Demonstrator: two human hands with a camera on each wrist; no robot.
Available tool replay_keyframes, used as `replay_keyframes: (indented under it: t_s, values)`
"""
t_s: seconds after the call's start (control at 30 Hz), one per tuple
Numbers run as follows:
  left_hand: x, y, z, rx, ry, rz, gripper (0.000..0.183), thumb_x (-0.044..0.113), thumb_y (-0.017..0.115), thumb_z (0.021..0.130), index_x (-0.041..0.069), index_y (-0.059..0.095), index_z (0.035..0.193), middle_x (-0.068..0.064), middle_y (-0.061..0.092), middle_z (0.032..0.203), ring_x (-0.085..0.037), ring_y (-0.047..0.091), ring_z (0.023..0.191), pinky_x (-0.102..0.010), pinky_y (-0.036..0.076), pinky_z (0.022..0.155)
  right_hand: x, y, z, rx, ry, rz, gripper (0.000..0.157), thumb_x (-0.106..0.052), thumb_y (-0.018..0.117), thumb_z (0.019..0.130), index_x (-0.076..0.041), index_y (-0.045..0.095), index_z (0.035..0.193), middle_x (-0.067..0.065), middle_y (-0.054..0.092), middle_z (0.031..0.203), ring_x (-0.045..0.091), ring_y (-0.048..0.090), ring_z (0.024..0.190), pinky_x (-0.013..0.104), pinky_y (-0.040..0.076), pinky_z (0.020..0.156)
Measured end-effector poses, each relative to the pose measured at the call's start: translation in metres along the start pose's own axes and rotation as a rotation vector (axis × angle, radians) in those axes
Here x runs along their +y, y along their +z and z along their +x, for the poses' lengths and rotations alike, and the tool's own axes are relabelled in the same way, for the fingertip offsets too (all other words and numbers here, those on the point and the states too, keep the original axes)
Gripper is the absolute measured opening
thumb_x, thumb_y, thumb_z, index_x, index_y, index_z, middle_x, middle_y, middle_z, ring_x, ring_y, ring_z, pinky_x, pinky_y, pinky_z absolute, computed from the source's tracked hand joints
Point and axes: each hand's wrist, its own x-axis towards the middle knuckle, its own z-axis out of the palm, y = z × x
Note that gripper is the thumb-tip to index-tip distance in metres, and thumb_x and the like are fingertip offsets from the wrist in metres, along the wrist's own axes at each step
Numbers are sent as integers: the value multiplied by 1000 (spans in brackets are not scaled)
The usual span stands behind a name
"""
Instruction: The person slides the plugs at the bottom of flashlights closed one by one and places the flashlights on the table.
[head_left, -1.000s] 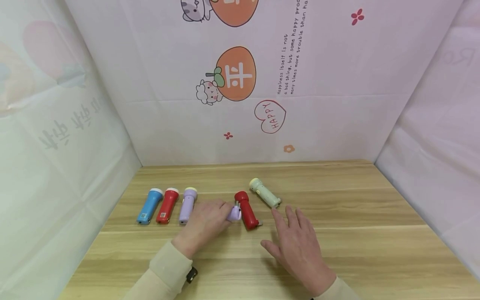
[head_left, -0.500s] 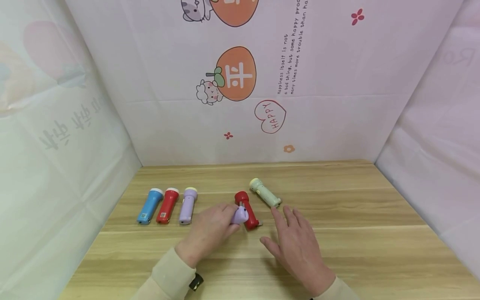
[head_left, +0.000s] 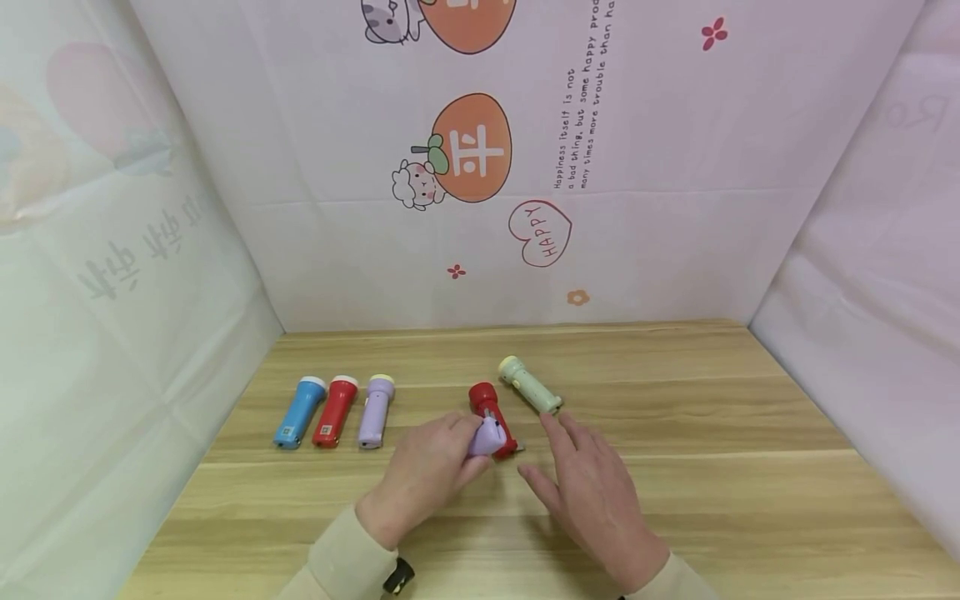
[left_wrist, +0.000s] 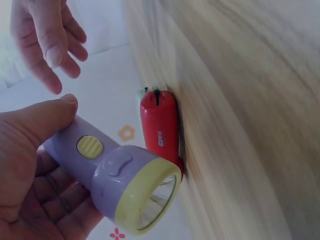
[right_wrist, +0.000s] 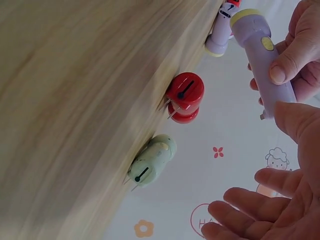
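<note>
My left hand (head_left: 423, 471) grips a purple flashlight (left_wrist: 112, 167) with a yellow rim and yellow switch. Raised off the table, it is held with its tail end (head_left: 489, 437) toward my right hand, and metal prongs show at that end. My right hand (head_left: 600, 504) is beside it with fingers spread, thumb close to the flashlight's tail in the right wrist view. Behind the held one, a red flashlight (right_wrist: 185, 95) with its prongs folded out lies on the table, partly covered in the head view. A pale green flashlight (head_left: 534, 389) lies just beyond, its prongs also out.
On the left, a blue flashlight (head_left: 300, 414), a red flashlight with a white rim (head_left: 335, 412) and another purple flashlight (head_left: 375, 414) lie in a row. White printed cloth (head_left: 645, 250) walls in the back and sides of the wooden table (head_left: 720, 500).
My left hand has moved right with the purple flashlight, tilting its prong end toward my right hand. The right hand has barely shifted, and the flashlights on the table stay put.
</note>
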Motion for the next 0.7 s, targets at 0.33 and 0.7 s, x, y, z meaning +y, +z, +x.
replay_keyframes:
  t_s: [0.33,0.7]
  values:
    - [7,3,-1,77,48,-1,40,37,82,90,7,71,115,-3,73,97,-10,67,78,-29,59,68,-3,0,4,57,-33,45,68,-43,82,89,-4,60,141,17,75,117,34,74,101,48,62,80]
    - [14,4,-1,102,69,2,33,34,77,93,8,71,113,1,70,90,-9,60,71,-26,55,63,-9,0,5,89,-55,57,67,-45,83,88,-7,62,139,7,77,95,20,72,79,35,60,63]
